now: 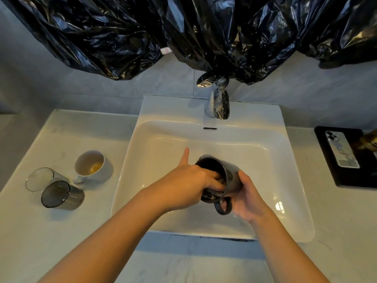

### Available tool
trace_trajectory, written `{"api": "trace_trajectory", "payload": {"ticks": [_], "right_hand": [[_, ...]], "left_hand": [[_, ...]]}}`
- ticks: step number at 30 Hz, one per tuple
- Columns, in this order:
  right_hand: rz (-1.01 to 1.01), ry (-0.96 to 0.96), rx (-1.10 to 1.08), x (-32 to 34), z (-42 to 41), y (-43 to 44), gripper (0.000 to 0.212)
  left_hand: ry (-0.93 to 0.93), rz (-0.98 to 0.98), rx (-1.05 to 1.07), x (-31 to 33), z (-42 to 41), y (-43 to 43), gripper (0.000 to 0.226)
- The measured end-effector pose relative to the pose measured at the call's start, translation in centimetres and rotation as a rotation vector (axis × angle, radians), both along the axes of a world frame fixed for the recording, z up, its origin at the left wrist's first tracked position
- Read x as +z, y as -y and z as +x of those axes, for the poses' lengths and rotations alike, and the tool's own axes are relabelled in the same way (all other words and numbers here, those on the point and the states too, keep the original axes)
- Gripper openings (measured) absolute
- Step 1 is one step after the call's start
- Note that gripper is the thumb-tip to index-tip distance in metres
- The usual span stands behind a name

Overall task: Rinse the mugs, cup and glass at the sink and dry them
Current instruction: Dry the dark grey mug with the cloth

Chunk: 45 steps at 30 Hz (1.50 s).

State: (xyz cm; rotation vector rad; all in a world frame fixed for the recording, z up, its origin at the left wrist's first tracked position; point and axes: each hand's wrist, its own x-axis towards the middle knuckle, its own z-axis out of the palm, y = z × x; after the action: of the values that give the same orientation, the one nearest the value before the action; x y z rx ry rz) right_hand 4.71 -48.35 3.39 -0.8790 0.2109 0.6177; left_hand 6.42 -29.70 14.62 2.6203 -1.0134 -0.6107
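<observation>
Dark mug tipped, mouth leftward, handle toward person.

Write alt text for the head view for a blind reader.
Over a white sink, the right hand holds a dark mug tilted on its side while the left hand reaches inside it. A white mug, a clear glass and a smoky cup stand on the counter at left.

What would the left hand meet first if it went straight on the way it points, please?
Likely the mug's inner wall or bottom: the left hand has its fingers inside it, though depth there is unclear.
</observation>
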Motion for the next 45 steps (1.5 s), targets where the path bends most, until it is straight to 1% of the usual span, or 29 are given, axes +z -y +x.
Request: {"api": "trace_trajectory", "payload": {"ticks": [3, 5, 6, 8, 11, 13, 16, 18, 21, 24, 25, 27, 28, 31, 33, 35, 36, 40, 42, 45], "right_hand": [[0.025, -0.019, 0.019, 0.1, 0.0, 0.1, 0.082], [0.02, -0.014, 0.059, 0.5, 0.2, 0.0, 0.082], [0.02, -0.02, 0.083, 0.7, 0.3, -0.1, 0.08], [0.021, -0.066, 0.122, 0.9, 0.7, -0.3, 0.081], [0.006, -0.108, 0.14, 0.8, 1.2, -0.6, 0.083], [0.009, -0.111, 0.133, 0.9, 1.4, -0.6, 0.084], [0.0, -0.109, 0.111, 0.7, 1.6, -0.6, 0.084], [0.001, -0.099, 0.082, 0.4, 1.6, -0.6, 0.087], [-0.003, -0.067, -0.004, -0.1, 1.6, -0.5, 0.098], [-0.034, 0.018, -0.046, 0.1, 1.6, -0.4, 0.102], [-0.05, 0.048, -0.037, 0.2, 1.7, -0.2, 0.102], [-0.095, 0.113, -0.008, 0.3, 1.8, 0.1, 0.104], [-0.116, 0.143, 0.009, 0.3, 1.8, 0.3, 0.102], [-0.187, 0.212, 0.02, 0.3, 1.8, 1.1, 0.083], [-0.289, 0.234, 0.035, 0.7, 1.9, 1.4, 0.08], [-0.387, 0.256, 0.038, 1.0, 2.2, 1.6, 0.078], [-0.417, 0.269, 0.032, 1.1, 2.3, 1.5, 0.076], [-0.468, 0.314, 0.017, 1.4, 2.7, 1.2, 0.075], [-0.507, 0.353, 0.055, 1.7, 2.9, 1.1, 0.071], [-0.526, 0.412, 0.134, 1.7, 3.2, 0.9, 0.075]], "left_hand": [[0.125, 0.049, -0.014, 0.2, -0.9, 0.4, 0.061], [0.194, 0.1, -0.066, 0.6, -1.1, 0.7, 0.06], [0.218, 0.135, -0.101, 0.9, -1.0, 0.8, 0.057], [0.254, 0.191, -0.154, 1.3, -0.5, 1.0, 0.043], [0.303, 0.221, -0.18, 1.2, 0.5, 1.0, 0.025], [0.31, 0.228, -0.167, 1.3, 0.8, 1.1, 0.027], [0.291, 0.196, -0.134, 1.1, 0.8, 1.2, 0.042], [0.209, 0.117, -0.059, 0.6, 0.8, 1.2, 0.044], [0.002, -0.055, 0.191, -0.9, 0.8, 1.2, 0.038], [-0.278, -0.342, 0.508, -2.3, 0.6, 1.3, 0.036], [-0.363, -0.428, 0.583, -2.5, 0.6, 1.3, 0.034], [-0.463, -0.532, 0.699, -2.7, 0.8, 1.3, 0.031], [-0.504, -0.572, 0.757, -2.8, 0.9, 1.2, 0.031], [-0.68, -0.732, 0.956, -3.0, 0.9, 1.1, 0.029], [-0.824, -0.883, 1.054, -3.2, 0.5, 1.1, 0.028], [-0.912, -0.998, 1.091, -3.3, 0.1, 1.0, 0.029], [-0.915, -1.023, 1.086, -3.5, 0.0, 0.9, 0.029], [-0.898, -0.999, 0.957, -4.2, 0.2, 0.3, 0.038], [-0.972, -1.023, 0.93, -4.6, 0.4, 0.0, 0.036], [-1.038, -1.051, 0.88, -5.3, 0.9, -0.7, 0.036]]}}
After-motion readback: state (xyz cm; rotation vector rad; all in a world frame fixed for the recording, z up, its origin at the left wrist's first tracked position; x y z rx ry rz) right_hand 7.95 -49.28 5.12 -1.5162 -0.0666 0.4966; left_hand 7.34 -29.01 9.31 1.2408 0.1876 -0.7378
